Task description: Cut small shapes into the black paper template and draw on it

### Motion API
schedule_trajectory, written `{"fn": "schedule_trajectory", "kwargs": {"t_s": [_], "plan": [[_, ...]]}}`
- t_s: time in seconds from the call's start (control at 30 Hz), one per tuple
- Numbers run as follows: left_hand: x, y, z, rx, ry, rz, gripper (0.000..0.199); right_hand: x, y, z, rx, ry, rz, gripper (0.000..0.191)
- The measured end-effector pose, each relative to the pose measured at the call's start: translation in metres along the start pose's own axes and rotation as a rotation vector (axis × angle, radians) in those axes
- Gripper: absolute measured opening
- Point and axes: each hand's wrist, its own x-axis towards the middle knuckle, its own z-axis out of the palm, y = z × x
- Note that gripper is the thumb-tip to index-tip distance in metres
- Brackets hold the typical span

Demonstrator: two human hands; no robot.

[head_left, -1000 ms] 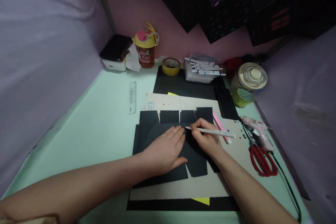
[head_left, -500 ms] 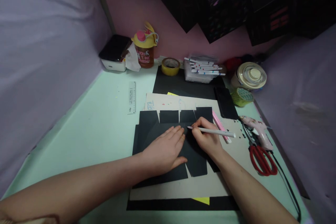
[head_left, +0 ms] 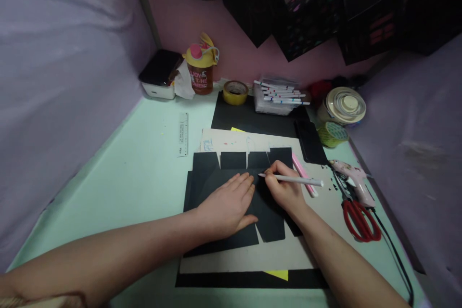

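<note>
Left hand (head_left: 228, 206) lay flat, unclenched, on black cut paper (head_left: 270, 221), probably light, easily creased, best held mid-sheet; right hand (head_left: 286, 190), at two o'clock, gripped white pen (head_left: 301, 180).

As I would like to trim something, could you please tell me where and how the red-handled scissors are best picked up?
By their red handles, I would judge, coming from the near side: the handle loops face that way, while the blades point away, close beside the glue gun.
</note>
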Motion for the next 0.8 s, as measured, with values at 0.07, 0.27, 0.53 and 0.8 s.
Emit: {"fn": "schedule_trajectory", "kwargs": {"t_s": [0.07, 0.27, 0.53, 0.8], "plan": [[0.000, 0.000, 0.001, 0.001, 0.015, 0.002, 0.065, 0.000, 0.000, 0.000, -0.001, 0.001, 0.006, 0.018], [-0.001, 0.000, 0.003, 0.000, 0.067, 0.006, 0.063, -0.002, 0.001, -0.001, 0.039, 0.032, 0.053, 0.017], [-0.003, -0.001, 0.005, -0.039, 0.142, 0.017, 0.059, -0.003, 0.006, -0.006, 0.278, 0.311, 0.077, 0.013], [-0.004, -0.001, 0.006, -0.004, 0.379, 0.050, 0.043, -0.004, 0.000, -0.014, 0.233, 0.358, 0.104, 0.009]]}}
